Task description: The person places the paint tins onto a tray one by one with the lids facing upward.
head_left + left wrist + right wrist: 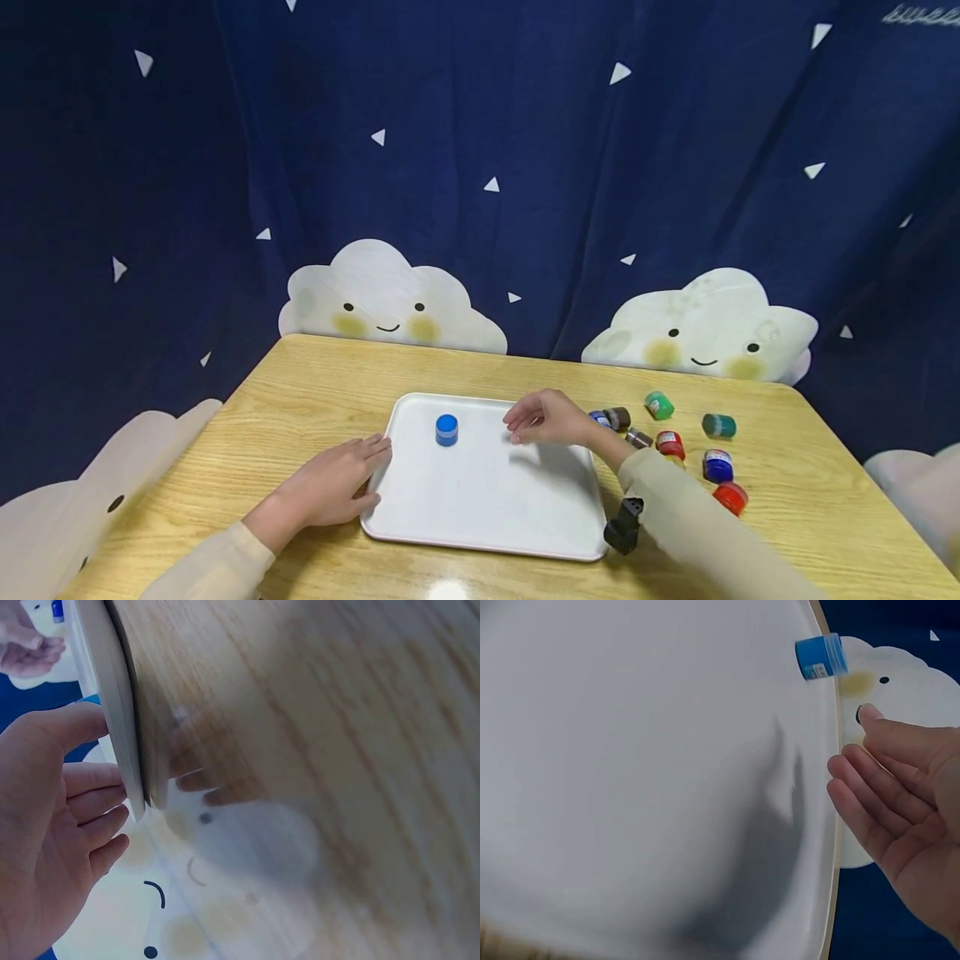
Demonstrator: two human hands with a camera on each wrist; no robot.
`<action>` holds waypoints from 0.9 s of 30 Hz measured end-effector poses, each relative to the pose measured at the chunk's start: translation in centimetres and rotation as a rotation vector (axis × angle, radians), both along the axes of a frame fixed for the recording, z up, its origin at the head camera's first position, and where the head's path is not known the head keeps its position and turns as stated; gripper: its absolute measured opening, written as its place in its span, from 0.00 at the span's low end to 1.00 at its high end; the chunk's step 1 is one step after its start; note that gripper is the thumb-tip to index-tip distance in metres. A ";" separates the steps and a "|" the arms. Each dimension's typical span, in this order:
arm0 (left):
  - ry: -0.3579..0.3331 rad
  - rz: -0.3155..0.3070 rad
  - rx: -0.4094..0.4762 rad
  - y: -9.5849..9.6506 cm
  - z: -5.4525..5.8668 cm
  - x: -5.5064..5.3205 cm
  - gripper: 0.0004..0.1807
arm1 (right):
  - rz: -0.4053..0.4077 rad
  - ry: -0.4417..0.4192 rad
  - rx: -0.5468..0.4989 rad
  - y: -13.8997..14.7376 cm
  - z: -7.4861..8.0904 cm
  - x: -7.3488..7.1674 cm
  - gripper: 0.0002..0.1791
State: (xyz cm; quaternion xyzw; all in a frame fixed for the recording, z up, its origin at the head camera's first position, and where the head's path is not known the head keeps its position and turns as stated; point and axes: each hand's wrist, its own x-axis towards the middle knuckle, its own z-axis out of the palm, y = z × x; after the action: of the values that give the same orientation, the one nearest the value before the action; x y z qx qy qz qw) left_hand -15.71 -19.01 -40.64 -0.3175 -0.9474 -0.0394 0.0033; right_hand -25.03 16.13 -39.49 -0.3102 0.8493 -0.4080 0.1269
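Note:
A small blue paint jar (pixel 447 430) stands upright on the white tray (pixel 480 500), toward its back left. My left hand (pixel 337 479) touches the tray's left rim, its fingers fairly straight; in the left wrist view the thumb and fingertips (pixel 105 825) meet the tray's edge. Above the tray's right part hovers my right hand (pixel 551 418), fingers loosely bent and nothing between them. The right wrist view shows the blue jar (pixel 821 657) apart from the right hand (pixel 900 802), whose shadow falls on the tray.
Right of the tray, several paint jars lie scattered on the wooden table (pixel 315 375): a green one (pixel 659 405), a teal one (pixel 719 426), a dark blue one (pixel 717 466) and a red one (pixel 731 497) among them. A dark blue curtain (pixel 450 167) hangs behind.

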 end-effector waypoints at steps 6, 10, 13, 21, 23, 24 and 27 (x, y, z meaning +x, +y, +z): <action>-0.019 0.013 -0.006 0.1 0.2 0.0 0.33 | -0.044 0.019 0.029 2.6 0.2 0.8 0.15; -0.019 0.010 -0.004 0.1 0.1 0.0 0.33 | -0.063 0.046 0.041 4.5 0.5 1.3 0.14; -0.014 0.006 -0.005 0.0 0.0 -0.1 0.33 | -0.081 0.093 0.062 5.8 0.9 1.7 0.13; -0.006 0.002 -0.008 0.0 0.1 -0.2 0.33 | -0.133 0.157 0.117 8.8 2.1 2.8 0.13; -0.006 0.003 -0.009 0.0 0.1 -0.2 0.33 | -0.134 0.164 0.139 9.6 2.2 2.9 0.13; -0.008 0.003 -0.009 0.0 0.0 -0.1 0.33 | -0.135 0.170 0.154 9.9 2.3 2.9 0.14; -0.015 0.004 -0.008 0.0 0.0 -0.1 0.33 | -0.135 0.193 0.195 10.9 2.3 3.1 0.15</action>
State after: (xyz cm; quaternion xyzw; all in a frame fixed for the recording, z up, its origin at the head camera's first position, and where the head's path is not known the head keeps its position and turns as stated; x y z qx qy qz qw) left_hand -15.78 -19.01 -40.67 -0.3154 -0.9482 -0.0382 -0.0051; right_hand -21.95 27.08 -37.17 -0.2764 0.9120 -0.2995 0.0463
